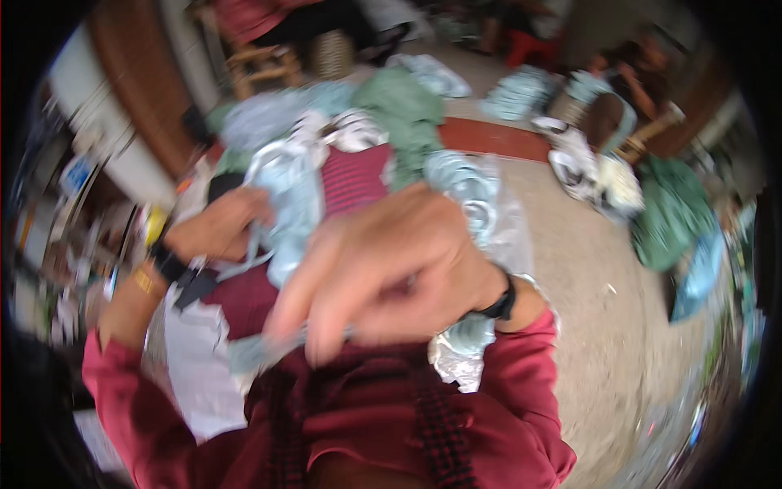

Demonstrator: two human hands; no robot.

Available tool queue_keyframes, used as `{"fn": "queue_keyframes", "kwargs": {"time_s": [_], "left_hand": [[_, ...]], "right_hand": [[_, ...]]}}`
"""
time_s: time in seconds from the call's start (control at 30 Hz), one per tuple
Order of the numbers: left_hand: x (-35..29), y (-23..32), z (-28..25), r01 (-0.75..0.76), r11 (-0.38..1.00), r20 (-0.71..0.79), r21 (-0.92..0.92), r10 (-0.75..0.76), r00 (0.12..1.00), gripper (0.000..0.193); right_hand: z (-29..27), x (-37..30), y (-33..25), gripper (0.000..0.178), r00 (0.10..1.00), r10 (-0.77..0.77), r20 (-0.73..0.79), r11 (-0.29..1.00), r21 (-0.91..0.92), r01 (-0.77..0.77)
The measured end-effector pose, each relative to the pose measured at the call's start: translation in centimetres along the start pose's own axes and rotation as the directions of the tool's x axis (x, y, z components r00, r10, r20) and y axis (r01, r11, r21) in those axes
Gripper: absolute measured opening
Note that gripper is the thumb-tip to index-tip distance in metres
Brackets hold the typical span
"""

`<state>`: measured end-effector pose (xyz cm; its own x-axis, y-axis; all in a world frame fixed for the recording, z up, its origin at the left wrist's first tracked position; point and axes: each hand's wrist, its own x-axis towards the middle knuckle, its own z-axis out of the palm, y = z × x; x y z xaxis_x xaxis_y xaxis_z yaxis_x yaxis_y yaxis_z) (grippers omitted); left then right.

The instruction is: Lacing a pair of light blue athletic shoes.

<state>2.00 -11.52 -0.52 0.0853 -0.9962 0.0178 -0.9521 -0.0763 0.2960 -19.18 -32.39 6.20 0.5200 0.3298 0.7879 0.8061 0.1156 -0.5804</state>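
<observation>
My left hand (218,226) is closed, its fingertips at a thin light blue strap (254,248) that runs from a bundle of light blue cloth pieces (285,183). My right hand (399,265) is raised close in front of my chest, smeared by motion. Its fingers are curled and point down to the left; whatever they pinch is hidden. A pale blue-grey strip (252,354) shows just below those fingertips. Under and between both hands lies dark red cloth (244,297), and a striped maroon piece (354,175) lies beyond.
Stacked light blue pieces (463,183) lie right of the striped cloth. Green bags (399,102) are heaped at the far side, another green bag (672,212) on the right floor. A wooden chair (265,69) and seated people are at the back. Cluttered shelves (81,196) line the left.
</observation>
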Motion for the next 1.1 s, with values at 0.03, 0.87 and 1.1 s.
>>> {"fn": "queue_keyframes", "kwargs": {"time_s": [0.03, 0.87, 1.1], "left_hand": [[0.4, -1.2, 0.7, -0.051, 0.999, -0.039, -0.007, 0.051, 0.998, 0.039], [1.1, -2.0, 0.2, 0.221, 0.583, 0.017, -0.782, -0.334, 0.942, 0.023], [1.9, -2.2, 1.3, 0.155, 0.541, 0.009, -0.827, -0.262, 0.965, 0.025]], "right_hand": [[-0.8, -0.5, 1.3, 0.019, 0.998, 0.054, -0.036, 0.983, -0.176, -0.060], [-4.1, -1.2, 14.5, 0.016, 0.777, 0.471, 0.417, 0.615, -0.787, 0.049], [-4.0, 1.9, 15.8, 0.020, 0.512, 0.738, 0.440, 0.443, -0.888, 0.125]]}}
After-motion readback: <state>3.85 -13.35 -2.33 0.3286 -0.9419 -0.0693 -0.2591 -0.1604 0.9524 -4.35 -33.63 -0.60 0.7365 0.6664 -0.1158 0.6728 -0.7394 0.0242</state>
